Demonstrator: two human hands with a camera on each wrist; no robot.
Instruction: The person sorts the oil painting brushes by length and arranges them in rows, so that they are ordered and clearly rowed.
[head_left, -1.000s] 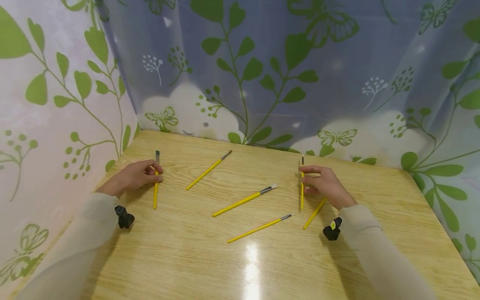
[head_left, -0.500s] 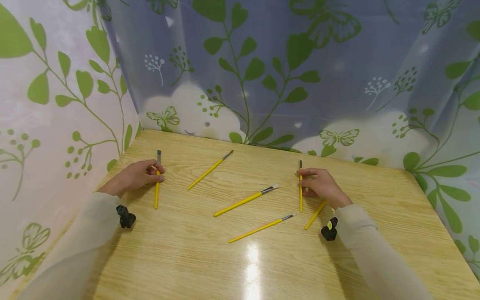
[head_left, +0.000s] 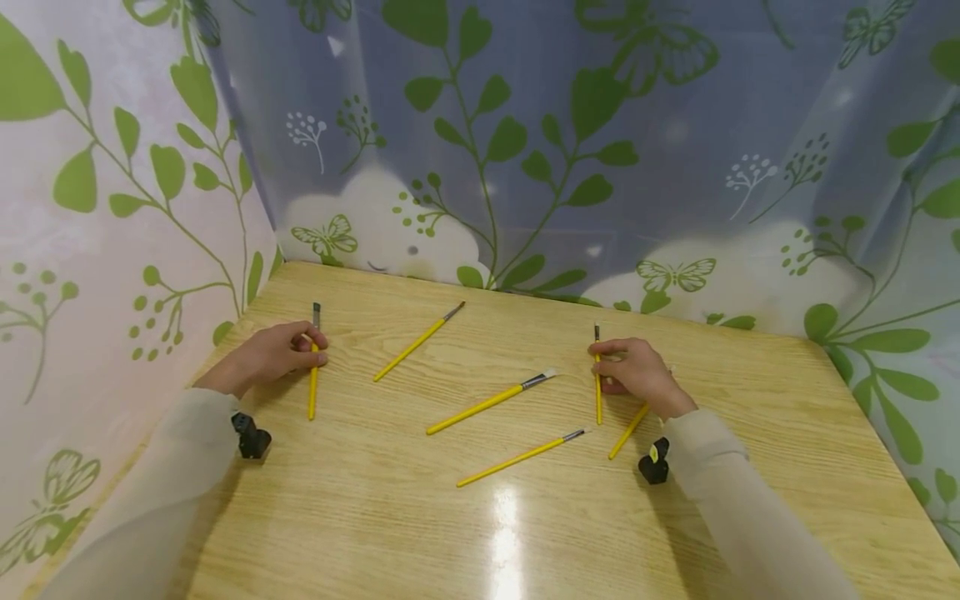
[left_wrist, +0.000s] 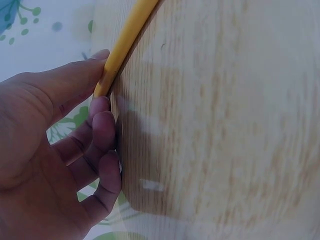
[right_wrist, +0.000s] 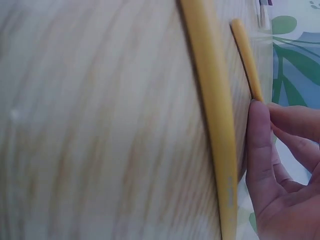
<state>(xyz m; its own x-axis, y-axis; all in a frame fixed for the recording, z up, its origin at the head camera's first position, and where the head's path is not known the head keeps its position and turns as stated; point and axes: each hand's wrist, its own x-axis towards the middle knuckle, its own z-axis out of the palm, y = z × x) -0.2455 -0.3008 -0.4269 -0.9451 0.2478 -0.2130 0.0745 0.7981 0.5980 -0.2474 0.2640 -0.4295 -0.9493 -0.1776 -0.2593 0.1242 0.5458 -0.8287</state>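
Plainly, a wooden table (head_left: pixel 360 517) spanned the lower frame. Left of centre the left hand (head_left: pixel 273 354), and right of centre the right hand (head_left: pixel 637 369), were both clamped in a pinch: the left on a flat-tipped brush (head_left: pixel 312 392), the right on a slimmer brush (head_left: pixel 598 405).

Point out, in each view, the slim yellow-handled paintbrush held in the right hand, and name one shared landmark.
Head: right of centre, the slim yellow-handled paintbrush runs up and down the picture, pinched by the bare right hand.
Left wrist: not in it.
Right wrist: upper right, its handle end right of a larger-looking yellow brush handle.
Shared landmark: the pale wood-grained tabletop, in all three.
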